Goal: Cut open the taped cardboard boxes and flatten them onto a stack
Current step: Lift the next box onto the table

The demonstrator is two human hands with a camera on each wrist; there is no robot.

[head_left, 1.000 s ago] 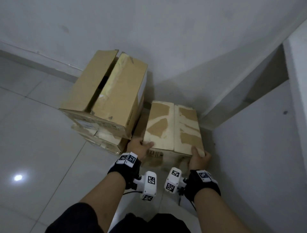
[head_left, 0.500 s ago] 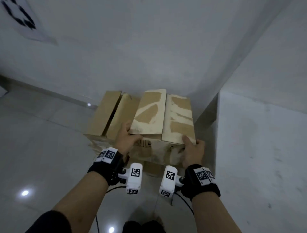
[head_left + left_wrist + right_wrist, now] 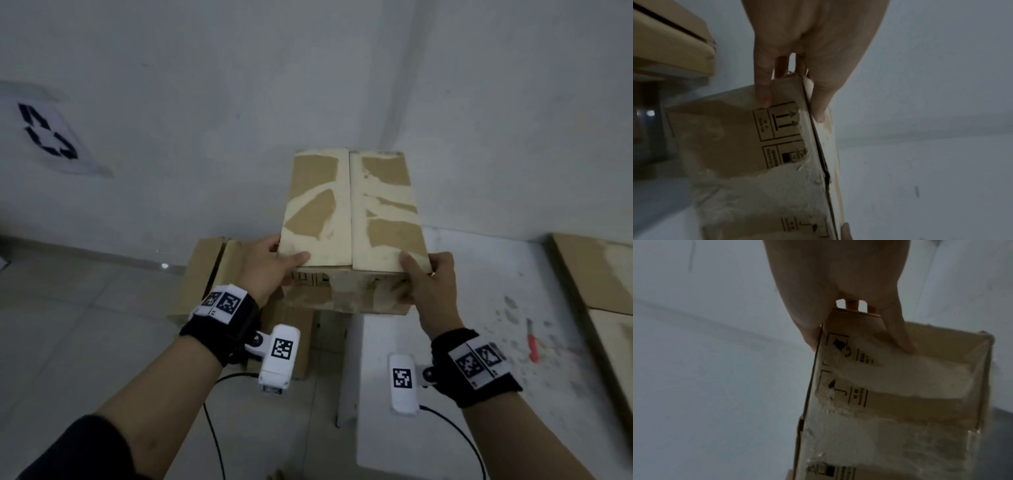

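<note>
A brown cardboard box with torn pale patches on its closed top flaps point(image 3: 352, 212) is held up in the air between both hands, in front of the grey wall and above the near left edge of a white speckled table point(image 3: 479, 342). The left hand point(image 3: 263, 263) clamps the box's near left corner, thumb laid on the top flap and fingers point(image 3: 762, 91) pressed against the printed near face. The right hand point(image 3: 430, 287) clamps the near right corner the same way, thumb on top and fingers point(image 3: 902, 339) spread down the side. Below and to the left, a second, plain brown cardboard box with parted top flaps point(image 3: 209, 274) sits on the tiled floor against the wall. A small red-handled cutter point(image 3: 532, 342) lies on the table, well to the right, near flattened brown cardboard sheets point(image 3: 599, 274) at the table's right edge.
</note>
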